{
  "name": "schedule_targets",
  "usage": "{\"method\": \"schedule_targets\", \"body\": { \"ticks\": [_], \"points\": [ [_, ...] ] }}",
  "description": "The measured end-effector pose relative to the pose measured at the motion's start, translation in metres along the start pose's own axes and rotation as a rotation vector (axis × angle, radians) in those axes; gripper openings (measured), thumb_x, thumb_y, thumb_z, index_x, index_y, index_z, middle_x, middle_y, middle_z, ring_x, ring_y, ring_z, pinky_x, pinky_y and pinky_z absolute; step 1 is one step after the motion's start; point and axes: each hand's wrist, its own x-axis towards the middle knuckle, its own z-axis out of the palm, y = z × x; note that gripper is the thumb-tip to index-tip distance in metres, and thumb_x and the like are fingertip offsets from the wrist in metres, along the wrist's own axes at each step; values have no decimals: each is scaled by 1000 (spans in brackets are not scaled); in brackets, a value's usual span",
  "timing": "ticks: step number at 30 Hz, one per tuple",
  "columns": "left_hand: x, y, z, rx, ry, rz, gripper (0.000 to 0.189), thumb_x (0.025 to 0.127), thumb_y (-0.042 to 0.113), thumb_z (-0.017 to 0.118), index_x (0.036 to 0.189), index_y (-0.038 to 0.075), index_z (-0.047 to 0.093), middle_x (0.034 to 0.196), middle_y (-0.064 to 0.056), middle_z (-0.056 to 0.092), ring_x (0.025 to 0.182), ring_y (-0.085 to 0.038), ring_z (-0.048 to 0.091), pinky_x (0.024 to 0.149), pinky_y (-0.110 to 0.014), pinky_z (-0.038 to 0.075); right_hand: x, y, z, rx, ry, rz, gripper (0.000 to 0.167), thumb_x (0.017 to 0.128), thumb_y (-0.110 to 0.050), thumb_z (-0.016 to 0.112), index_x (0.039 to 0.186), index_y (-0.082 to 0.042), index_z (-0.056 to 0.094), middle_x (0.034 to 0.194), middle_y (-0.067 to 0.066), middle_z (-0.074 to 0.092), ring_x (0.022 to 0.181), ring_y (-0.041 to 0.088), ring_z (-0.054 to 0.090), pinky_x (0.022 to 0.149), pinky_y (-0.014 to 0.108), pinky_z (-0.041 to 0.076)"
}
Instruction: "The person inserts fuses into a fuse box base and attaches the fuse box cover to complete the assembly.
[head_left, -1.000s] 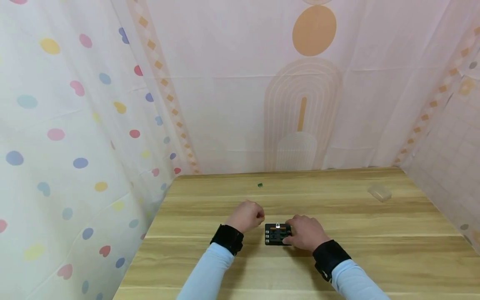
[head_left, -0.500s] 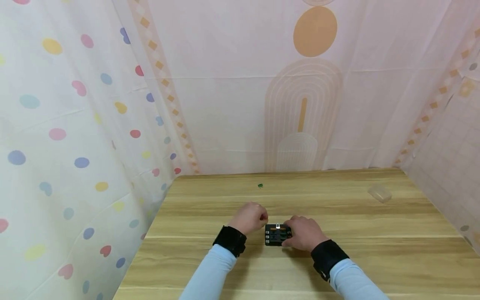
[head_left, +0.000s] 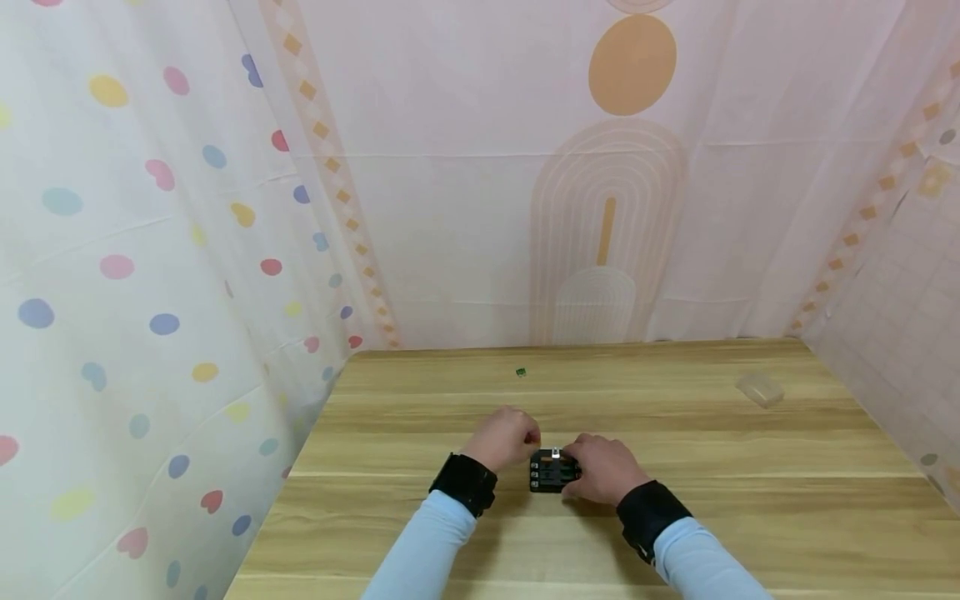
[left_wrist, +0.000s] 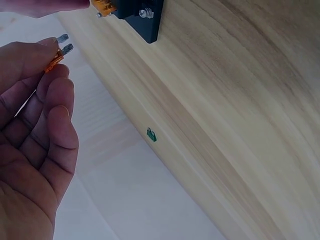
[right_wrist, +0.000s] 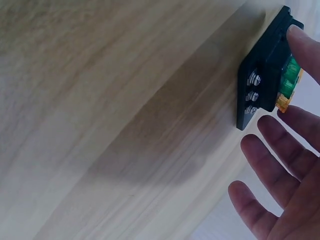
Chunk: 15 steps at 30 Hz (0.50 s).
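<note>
A black fuse block (head_left: 550, 472) with metal screw terminals lies on the wooden table in the head view. My left hand (head_left: 504, 437) is just off its far left corner, pinching an orange blade fuse (left_wrist: 54, 62) between thumb and fingertips, metal prongs pointing away. My right hand (head_left: 609, 468) grips the right end of the block, thumb at the near side and index finger at the far side, the other fingers spread loosely. Green fuses (right_wrist: 289, 77) and an orange fuse (right_wrist: 282, 102) sit in the block in the right wrist view.
A small green fuse (head_left: 521, 372) lies on the table beyond the block, near the far edge. A clear plastic box (head_left: 760, 388) rests at the back right. A patterned curtain (head_left: 465, 250) hangs behind the table, with more at both sides.
My left hand has moved right, closer to the fuse block, with the orange fuse still pinched. My right hand has shifted slightly left over the block, which stays in place.
</note>
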Motion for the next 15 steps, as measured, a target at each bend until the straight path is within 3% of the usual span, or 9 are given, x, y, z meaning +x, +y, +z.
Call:
{"method": "schedule_targets", "body": {
  "ticks": [15],
  "points": [
    [1,5,3,27,-27,18,8,87,9,75,81,13,77,74,8,65,63,-1,52,60,-16,44,2,-4,1,-18,3,-5,41,77,-25,85,111,-5,73,102,7,66,87,23,63,77,45,52]
  ]
}}
